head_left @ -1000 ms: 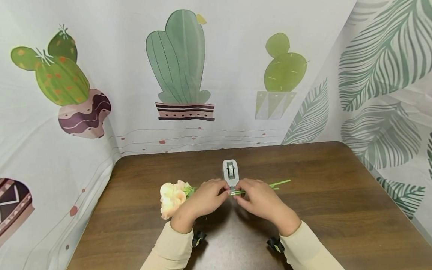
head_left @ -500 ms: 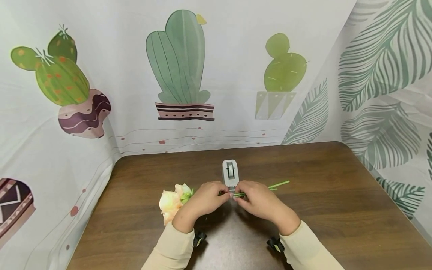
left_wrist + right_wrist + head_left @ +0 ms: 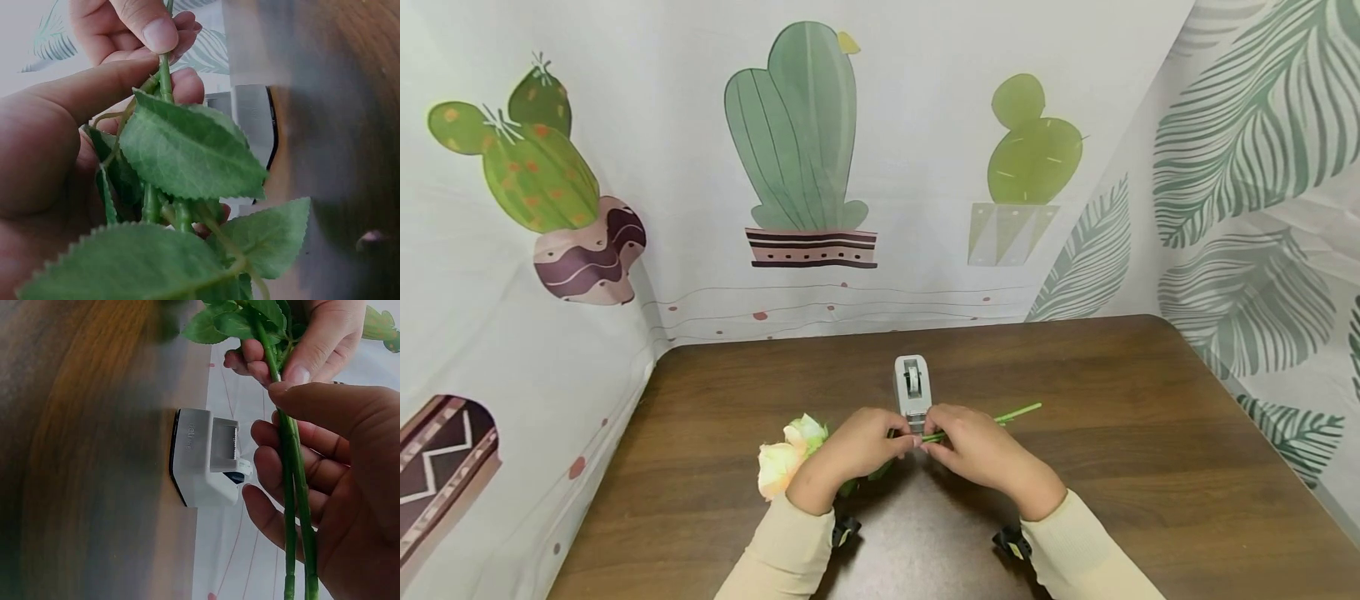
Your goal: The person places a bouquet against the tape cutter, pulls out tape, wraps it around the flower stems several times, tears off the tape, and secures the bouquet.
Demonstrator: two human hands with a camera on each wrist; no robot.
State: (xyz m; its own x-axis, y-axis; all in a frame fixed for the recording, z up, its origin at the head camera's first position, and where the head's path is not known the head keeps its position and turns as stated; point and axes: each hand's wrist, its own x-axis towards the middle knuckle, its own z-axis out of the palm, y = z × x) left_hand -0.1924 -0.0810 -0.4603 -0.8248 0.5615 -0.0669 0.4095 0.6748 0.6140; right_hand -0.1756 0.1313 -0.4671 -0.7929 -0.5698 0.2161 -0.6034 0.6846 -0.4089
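Note:
In the head view, cream-peach artificial flowers (image 3: 778, 467) lie beside my left forearm. Their green stems (image 3: 290, 487) run rightward through both hands. My left hand (image 3: 871, 443) grips the stems just below the leaves (image 3: 194, 150), thumb and fingers closed round them. My right hand (image 3: 973, 442) pinches the stems between thumb and index finger, close to the left fingertips; its other fingers curl loosely behind them. Stem ends poke out past the right hand. A white tape dispenser (image 3: 913, 387) stands just behind the fingertips. Whether tape is round the stems is too small to tell.
The brown wooden table (image 3: 1112, 467) spreads out on both sides of the hands. Behind it hangs a cloth printed with cactuses (image 3: 805, 133) and leaves. A small pinkish bit (image 3: 372, 239) is visible in the left wrist view.
The flower heads have turned and shifted lower, and the stems have rolled a little. Both hands have drawn slightly toward the body, away from the dispenser. Green leaves now show below the left hand.

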